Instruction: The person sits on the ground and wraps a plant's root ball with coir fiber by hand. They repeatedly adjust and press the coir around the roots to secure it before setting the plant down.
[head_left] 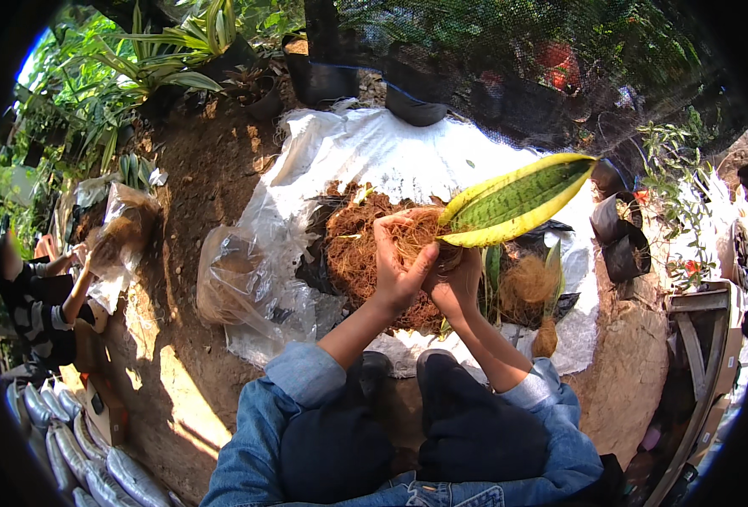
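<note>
The person's two hands meet at the middle of the view, around the tangled, fibrous root ball [418, 238] of a plant whose broad green leaf [518, 201] with yellow edges points to two o'clock. The left hand [398, 264] is curled partly closed around the roots, thumb and fingers on them; the right hand [460, 280] is cupped against the same roots just beside it, its fingertips hidden. Taking the hands as the clock's centre, a heap of reddish-brown fibrous soil [350, 245] lies just beside them at nine o'clock on a white sheet [349, 139], with a clear plastic bag [232, 279] farther out. Near four o'clock, a second pale, fibrous root mass [528, 279] rests among upright leaves, and black plant bags [626, 253] stand beyond the sheet at three. Dark netting [526, 76] hangs at one o'clock. Well apart at nine, a co-worker [40, 313] holds another plastic-wrapped bundle [127, 226], while long silvery packages [74, 439] lie at eight.
</note>
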A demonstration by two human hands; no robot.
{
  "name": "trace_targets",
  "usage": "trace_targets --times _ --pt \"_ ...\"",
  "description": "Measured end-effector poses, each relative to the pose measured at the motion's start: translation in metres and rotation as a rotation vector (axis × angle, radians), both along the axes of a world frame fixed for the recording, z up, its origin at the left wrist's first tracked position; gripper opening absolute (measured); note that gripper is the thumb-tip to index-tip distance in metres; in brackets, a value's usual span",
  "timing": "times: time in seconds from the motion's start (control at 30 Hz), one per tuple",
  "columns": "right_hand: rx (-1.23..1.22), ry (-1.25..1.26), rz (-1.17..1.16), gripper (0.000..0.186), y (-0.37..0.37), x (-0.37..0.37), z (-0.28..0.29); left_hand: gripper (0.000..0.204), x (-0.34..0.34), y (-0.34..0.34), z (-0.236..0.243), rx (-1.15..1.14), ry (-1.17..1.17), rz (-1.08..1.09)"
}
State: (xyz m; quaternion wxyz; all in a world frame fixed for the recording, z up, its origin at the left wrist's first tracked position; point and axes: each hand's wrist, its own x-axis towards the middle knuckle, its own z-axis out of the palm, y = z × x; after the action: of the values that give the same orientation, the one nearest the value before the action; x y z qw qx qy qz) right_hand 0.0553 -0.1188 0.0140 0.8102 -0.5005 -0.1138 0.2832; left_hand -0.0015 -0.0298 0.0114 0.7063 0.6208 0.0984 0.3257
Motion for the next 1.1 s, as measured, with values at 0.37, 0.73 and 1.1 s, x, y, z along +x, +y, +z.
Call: trace_targets --times 0.37,0.73,1.1 --pt "-0.167 -0.7 0.107 0.08 0.003 0.007 0.021 0.031 0.003 0.013 0.01 -0.397 -0.136 -0.02" --pt "-0.008 -0.763 -0.443 0.044 -0.009 0.032 0.007 0.034 -0.002 0.038 -0.011 -0.497 -0.016 0.258" --pt "0.258 -0.498 0.039 0.052 0.01 0.002 -0.001 0.024 0.003 0.01 0.036 -0.415 -0.115 0.123"
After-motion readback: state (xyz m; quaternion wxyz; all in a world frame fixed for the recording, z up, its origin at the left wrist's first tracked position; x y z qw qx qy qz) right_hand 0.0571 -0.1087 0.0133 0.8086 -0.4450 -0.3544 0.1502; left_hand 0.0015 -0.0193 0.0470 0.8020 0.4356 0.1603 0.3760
